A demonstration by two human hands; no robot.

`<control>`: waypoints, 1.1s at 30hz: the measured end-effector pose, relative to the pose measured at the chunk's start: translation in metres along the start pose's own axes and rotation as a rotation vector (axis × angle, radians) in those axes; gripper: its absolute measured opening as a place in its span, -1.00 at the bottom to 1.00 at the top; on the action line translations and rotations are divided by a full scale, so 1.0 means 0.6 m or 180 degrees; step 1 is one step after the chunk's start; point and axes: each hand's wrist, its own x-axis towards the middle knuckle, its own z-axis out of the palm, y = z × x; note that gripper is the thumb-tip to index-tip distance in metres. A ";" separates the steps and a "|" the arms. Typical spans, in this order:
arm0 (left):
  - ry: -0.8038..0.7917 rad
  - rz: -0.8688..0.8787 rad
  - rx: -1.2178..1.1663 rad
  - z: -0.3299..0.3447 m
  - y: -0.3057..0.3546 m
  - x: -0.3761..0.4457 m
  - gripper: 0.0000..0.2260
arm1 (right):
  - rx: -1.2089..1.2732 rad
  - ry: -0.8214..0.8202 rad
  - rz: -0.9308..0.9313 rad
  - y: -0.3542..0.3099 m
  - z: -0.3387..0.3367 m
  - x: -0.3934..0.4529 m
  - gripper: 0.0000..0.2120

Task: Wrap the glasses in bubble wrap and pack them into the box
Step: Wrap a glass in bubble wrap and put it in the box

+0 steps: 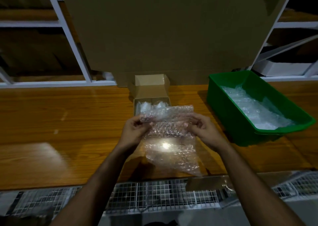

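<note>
Head view: left hand (136, 127) and right hand (200, 126) both pinching a bubble wrap sheet (169, 136) by its side edges, held above the table (51, 122). Glass inside — cannot tell. Could slip if pinches loosen. Box (151, 94) just behind, wrapped bundles already inside; green bin (240, 122) near right — open room left.

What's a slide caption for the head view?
Both hands, left hand and right hand, grip bubble wrap before the open box.
</note>
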 end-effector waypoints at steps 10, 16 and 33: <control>-0.0222 0.0082 -0.0432 0.002 0.021 0.005 -0.77 | -0.0074 0.0228 -0.0030 0.007 -0.003 -0.010 -0.60; -0.0437 -0.1101 -0.0655 0.007 0.004 -0.006 -0.56 | -0.0129 0.0610 -0.0222 0.011 -0.007 -0.003 -0.79; 0.0099 -0.1422 0.0089 0.035 -0.012 -0.002 -0.76 | -0.3635 0.0091 -0.0843 0.055 0.051 -0.058 -0.31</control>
